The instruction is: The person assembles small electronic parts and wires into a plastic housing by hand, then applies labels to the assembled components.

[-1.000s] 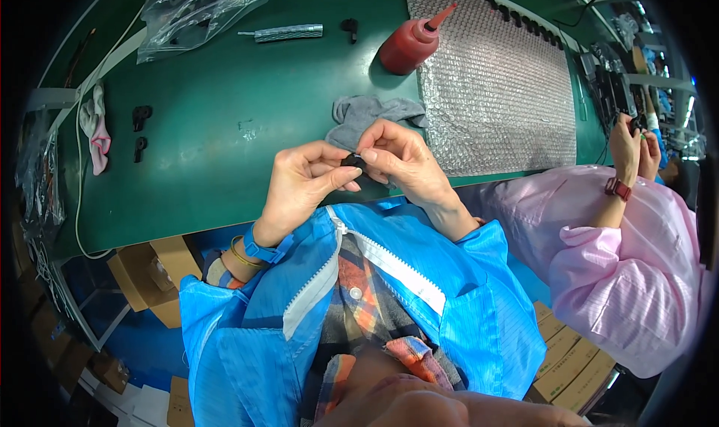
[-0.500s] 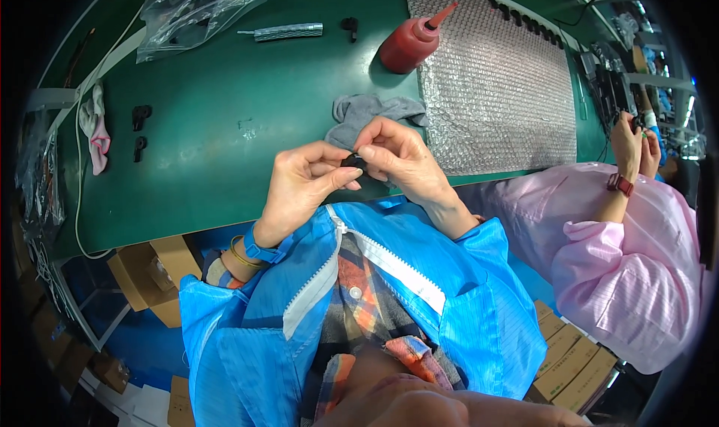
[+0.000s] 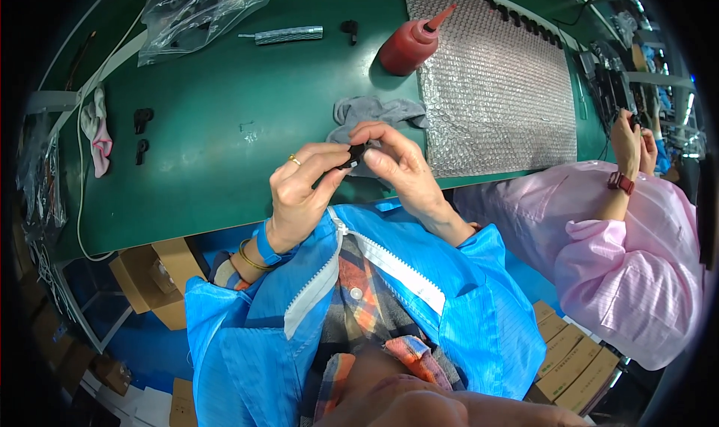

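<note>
A small black plastic part [image 3: 355, 156] with a light spot on it is pinched between the thumb and fingers of my left hand [image 3: 303, 184]. My right hand [image 3: 401, 165] closes on the same part from the other side, thumb and forefinger at its edge. Fingers hide much of the part. A crumpled grey cloth [image 3: 367, 113] lies on the green table [image 3: 217, 172] just beyond both hands. To the left lie two small black parts, the larger [image 3: 142, 120] above the smaller [image 3: 141, 151]. Another black part [image 3: 350, 30] rests at the far side.
A red squeeze bottle [image 3: 408, 49] stands beside a bubble-wrap sheet [image 3: 494, 83] with several black parts along its far edge. A silvery rod [image 3: 288, 34], a clear bag [image 3: 198, 19] and a glove [image 3: 97, 131] lie around. A co-worker in pink [image 3: 622, 255] sits at right.
My fingers have shifted around the black part, which is now tilted and shows more of itself. My left hand has turned, bringing a ring into view.
</note>
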Demonstrator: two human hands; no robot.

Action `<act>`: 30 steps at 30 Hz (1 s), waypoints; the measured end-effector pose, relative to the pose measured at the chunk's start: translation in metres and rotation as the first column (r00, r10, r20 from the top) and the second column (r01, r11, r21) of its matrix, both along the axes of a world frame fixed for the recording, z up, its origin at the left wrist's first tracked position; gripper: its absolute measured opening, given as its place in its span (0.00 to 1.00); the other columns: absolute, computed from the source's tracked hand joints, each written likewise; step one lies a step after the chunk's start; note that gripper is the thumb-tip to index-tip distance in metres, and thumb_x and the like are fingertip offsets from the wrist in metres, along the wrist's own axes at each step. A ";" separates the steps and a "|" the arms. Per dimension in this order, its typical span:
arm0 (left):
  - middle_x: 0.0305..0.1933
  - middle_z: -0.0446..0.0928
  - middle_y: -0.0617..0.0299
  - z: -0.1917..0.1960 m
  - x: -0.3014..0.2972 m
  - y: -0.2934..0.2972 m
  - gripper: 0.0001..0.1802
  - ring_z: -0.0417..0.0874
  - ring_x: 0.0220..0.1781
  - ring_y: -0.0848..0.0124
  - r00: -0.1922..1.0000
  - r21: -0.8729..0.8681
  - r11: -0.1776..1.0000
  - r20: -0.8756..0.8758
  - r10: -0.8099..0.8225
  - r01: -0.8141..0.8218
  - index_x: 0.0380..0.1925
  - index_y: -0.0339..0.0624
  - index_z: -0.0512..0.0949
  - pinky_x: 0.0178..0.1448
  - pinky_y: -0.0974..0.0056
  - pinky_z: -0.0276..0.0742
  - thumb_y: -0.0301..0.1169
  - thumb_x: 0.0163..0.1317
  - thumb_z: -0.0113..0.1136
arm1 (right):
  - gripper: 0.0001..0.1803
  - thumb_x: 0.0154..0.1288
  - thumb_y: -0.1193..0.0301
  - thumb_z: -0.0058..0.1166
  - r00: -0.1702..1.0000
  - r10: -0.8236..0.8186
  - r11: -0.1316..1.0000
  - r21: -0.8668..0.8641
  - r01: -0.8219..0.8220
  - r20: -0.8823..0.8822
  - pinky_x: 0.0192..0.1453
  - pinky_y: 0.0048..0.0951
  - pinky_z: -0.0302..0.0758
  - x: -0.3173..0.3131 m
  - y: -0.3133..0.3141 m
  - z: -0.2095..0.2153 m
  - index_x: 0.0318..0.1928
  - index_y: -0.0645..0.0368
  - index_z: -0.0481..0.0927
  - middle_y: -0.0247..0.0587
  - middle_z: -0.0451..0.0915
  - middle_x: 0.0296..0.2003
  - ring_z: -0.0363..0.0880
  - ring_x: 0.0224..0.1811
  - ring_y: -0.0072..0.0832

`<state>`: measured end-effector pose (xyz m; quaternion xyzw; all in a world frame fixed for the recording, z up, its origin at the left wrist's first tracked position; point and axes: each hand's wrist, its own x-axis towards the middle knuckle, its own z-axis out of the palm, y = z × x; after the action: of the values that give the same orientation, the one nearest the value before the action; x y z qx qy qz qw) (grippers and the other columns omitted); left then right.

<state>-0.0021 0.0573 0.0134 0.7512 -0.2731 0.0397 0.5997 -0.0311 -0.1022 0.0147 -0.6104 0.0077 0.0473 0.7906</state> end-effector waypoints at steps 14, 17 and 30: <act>0.31 0.79 0.53 -0.006 -0.007 -0.007 0.13 0.78 0.28 0.66 0.983 0.032 0.996 0.167 0.075 -0.082 0.30 0.32 0.78 0.32 0.70 0.74 0.15 0.41 0.62 | 0.07 0.64 0.70 0.48 0.996 0.022 0.969 0.246 0.001 -0.091 0.46 0.18 0.62 -0.006 0.019 -0.009 0.40 0.60 0.71 0.33 0.69 0.39 0.65 0.39 0.18; 0.31 0.79 0.53 -0.006 -0.008 -0.008 0.12 0.78 0.28 0.66 0.984 0.017 0.996 0.154 0.086 -0.090 0.31 0.32 0.78 0.32 0.70 0.74 0.15 0.41 0.62 | 0.07 0.65 0.69 0.47 0.994 0.018 0.954 0.299 0.015 -0.109 0.46 0.18 0.61 -0.005 0.020 -0.008 0.39 0.60 0.72 0.33 0.69 0.39 0.64 0.38 0.18; 0.32 0.79 0.56 -0.012 -0.004 -0.011 0.12 0.77 0.28 0.69 0.999 -0.112 0.993 -0.035 0.038 -0.042 0.30 0.33 0.78 0.32 0.71 0.74 0.14 0.41 0.62 | 0.12 0.69 0.65 0.38 0.993 0.010 0.963 0.270 0.022 -0.115 0.46 0.19 0.60 -0.003 0.010 -0.005 0.39 0.59 0.74 0.32 0.70 0.38 0.63 0.38 0.18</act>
<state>-0.0057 0.0463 0.0019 0.7221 -0.2453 0.0548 0.6445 -0.0343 -0.0921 0.0096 -0.4927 0.0486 0.0808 0.8651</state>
